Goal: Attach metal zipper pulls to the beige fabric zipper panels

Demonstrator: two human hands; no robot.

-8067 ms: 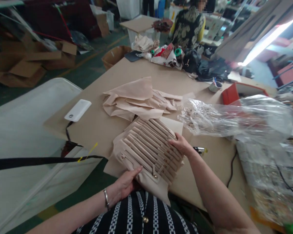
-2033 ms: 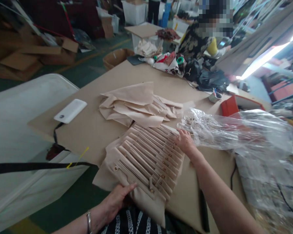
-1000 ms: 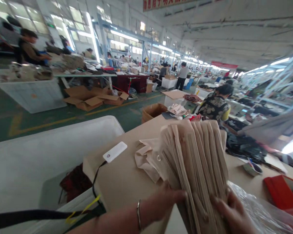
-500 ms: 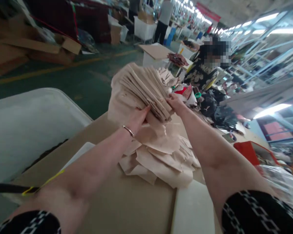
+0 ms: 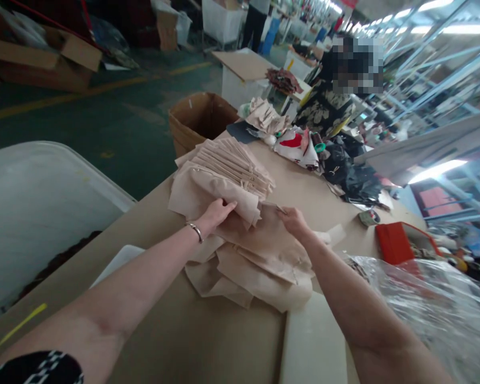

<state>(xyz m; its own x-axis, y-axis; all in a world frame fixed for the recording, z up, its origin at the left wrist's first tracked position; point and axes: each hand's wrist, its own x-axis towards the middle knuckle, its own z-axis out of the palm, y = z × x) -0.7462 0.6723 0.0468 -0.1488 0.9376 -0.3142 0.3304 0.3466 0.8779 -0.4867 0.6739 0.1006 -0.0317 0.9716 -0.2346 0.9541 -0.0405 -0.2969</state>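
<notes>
A fanned stack of beige fabric pieces [image 5: 236,165] lies on the table in front of me. My left hand [image 5: 217,214], with a bracelet at the wrist, is closed on the folded near edge of a beige fabric piece [image 5: 220,186] at the front of the stack. To its right, my right hand [image 5: 295,221] pinches the edge of another beige fabric piece [image 5: 270,229], which stretches between my hands. Underneath and nearer me lies a loose, overlapping heap of beige fabric pieces [image 5: 264,272].
A white bin [image 5: 56,176] stands left of the brown table [image 5: 208,341]. Beyond its far edge is a brown carton [image 5: 184,128]. On the right are clear plastic sheeting [image 5: 424,304], a red box [image 5: 396,242], a tape roll [image 5: 369,217] and black bags [image 5: 352,170]. A person [image 5: 324,106] is farther back.
The fanned stack has come down from my hands onto the table. Both hands have moved lower and nearer me, and now hold fabric at its front edge.
</notes>
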